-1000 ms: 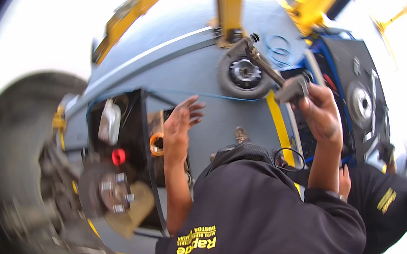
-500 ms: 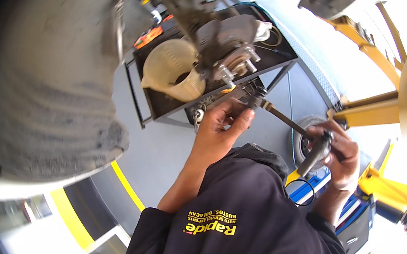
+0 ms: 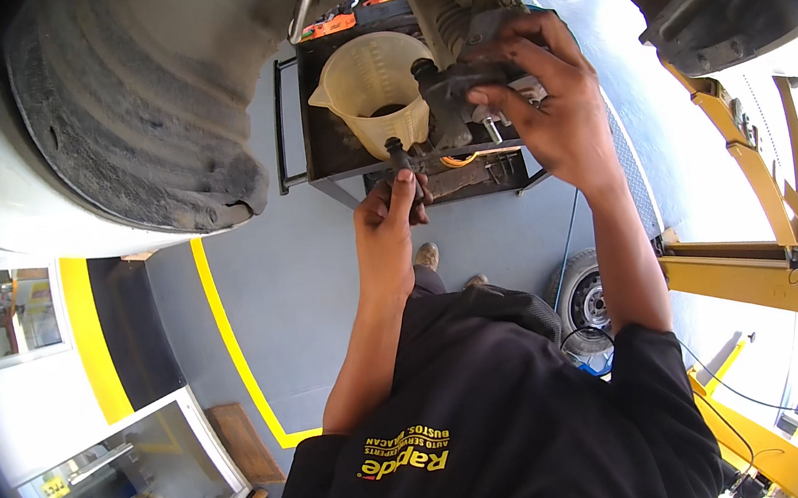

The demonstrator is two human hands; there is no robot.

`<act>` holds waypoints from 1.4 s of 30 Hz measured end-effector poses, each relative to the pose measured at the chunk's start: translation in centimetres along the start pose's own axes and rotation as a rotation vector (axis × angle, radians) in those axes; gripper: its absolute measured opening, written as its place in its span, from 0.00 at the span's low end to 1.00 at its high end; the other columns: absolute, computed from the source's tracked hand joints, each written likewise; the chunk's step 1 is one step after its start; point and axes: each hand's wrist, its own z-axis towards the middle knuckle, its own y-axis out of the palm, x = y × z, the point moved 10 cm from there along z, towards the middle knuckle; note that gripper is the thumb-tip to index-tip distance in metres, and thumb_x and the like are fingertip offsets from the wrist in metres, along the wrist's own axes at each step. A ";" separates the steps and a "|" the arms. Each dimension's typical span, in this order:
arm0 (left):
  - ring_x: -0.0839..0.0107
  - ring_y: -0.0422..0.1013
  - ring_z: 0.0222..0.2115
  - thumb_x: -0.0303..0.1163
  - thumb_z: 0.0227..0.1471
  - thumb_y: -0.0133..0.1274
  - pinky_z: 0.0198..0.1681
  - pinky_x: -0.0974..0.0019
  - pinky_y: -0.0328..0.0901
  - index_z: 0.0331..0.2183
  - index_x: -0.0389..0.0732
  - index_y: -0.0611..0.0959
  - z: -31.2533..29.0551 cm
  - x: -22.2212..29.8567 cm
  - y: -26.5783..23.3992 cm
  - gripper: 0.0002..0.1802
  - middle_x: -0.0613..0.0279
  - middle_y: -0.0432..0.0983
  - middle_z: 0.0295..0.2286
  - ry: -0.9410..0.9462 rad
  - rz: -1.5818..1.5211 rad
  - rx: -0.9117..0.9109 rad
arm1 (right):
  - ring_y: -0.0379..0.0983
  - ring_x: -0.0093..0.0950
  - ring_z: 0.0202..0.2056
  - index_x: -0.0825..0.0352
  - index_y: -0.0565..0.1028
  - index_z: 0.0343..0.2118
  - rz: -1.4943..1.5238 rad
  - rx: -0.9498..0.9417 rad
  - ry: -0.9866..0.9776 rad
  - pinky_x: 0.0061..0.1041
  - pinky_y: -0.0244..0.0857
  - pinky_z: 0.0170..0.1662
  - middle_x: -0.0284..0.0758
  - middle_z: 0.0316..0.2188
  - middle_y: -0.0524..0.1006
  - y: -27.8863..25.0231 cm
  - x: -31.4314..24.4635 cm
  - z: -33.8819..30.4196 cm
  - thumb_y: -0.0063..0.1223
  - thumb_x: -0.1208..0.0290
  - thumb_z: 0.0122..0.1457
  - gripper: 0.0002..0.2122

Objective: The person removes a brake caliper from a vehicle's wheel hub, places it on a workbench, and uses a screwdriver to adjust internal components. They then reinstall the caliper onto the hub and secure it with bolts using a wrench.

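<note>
My left hand (image 3: pixel 390 215) grips a short, dark cylindrical part (image 3: pixel 398 156) with a ribbed, knobbed tip, pointing up in front of the cart. Higher and to the right, my right hand (image 3: pixel 554 98) has thumb and fingers closed around a dark part (image 3: pixel 454 83) with a rounded end. That part overlaps the car's wheel hub assembly, so I cannot tell where one stops and the other begins. A wheel stud (image 3: pixel 491 127) shows below my right thumb. Just left of these stands a translucent, cream measuring pitcher (image 3: pixel 354 72) with dark matter at its bottom.
The pitcher stands on a black metal cart (image 3: pixel 335 163) with an orange item (image 3: pixel 329 27) behind it. A grey wheel-arch liner (image 3: pixel 132 151) fills the upper left. A wheel with tyre (image 3: pixel 582 302) lies on the floor at right, near a yellow lift arm (image 3: pixel 767 281).
Both hands have moved up, the right one most, toward the hub. The rod that stretched between them no longer shows. My left hand has shifted slightly left.
</note>
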 end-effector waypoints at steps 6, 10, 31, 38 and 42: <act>0.83 0.66 0.25 0.47 0.67 0.61 0.31 0.75 0.58 0.37 0.36 0.88 3.7 -1.8 0.8 0.20 0.70 0.80 0.29 0.043 0.004 -0.140 | 0.77 0.41 0.47 0.63 0.85 0.48 -0.017 0.080 0.070 0.39 0.72 0.50 0.37 0.46 0.76 1.5 2.5 -0.4 0.73 0.75 0.52 0.18; 0.83 0.66 0.27 0.46 0.68 0.60 0.32 0.76 0.59 0.40 0.37 0.87 4.8 -3.1 2.3 0.19 0.71 0.79 0.30 0.034 -0.040 -0.200 | 0.77 0.41 0.46 0.62 0.85 0.48 -0.050 0.194 0.136 0.39 0.72 0.50 0.37 0.44 0.75 1.2 2.8 -1.5 0.71 0.76 0.52 0.18; 0.77 0.68 0.32 0.42 0.72 0.55 0.40 0.69 0.64 0.38 0.36 0.83 6.7 -3.3 2.8 0.17 0.64 0.78 0.35 0.070 -0.116 -0.308 | 0.81 0.39 0.43 0.62 0.82 0.48 -0.197 0.636 0.194 0.36 0.75 0.44 0.36 0.45 0.80 3.2 2.8 -4.2 0.75 0.80 0.48 0.22; 0.77 0.68 0.32 0.42 0.72 0.55 0.39 0.69 0.64 0.39 0.36 0.83 8.0 -3.0 2.4 0.18 0.63 0.80 0.37 0.071 -0.104 -0.381 | 0.81 0.38 0.38 0.61 0.82 0.46 -0.330 0.568 0.158 0.35 0.76 0.40 0.36 0.42 0.80 2.7 1.9 -2.8 0.74 0.75 0.47 0.21; 0.73 0.72 0.34 0.44 0.74 0.51 0.40 0.66 0.66 0.41 0.37 0.82 8.6 -2.9 1.7 0.18 0.61 0.81 0.37 0.036 -0.054 -0.408 | 0.80 0.37 0.37 0.61 0.83 0.46 -0.289 0.558 0.241 0.35 0.76 0.40 0.36 0.40 0.80 3.1 3.2 -3.4 0.75 0.74 0.47 0.20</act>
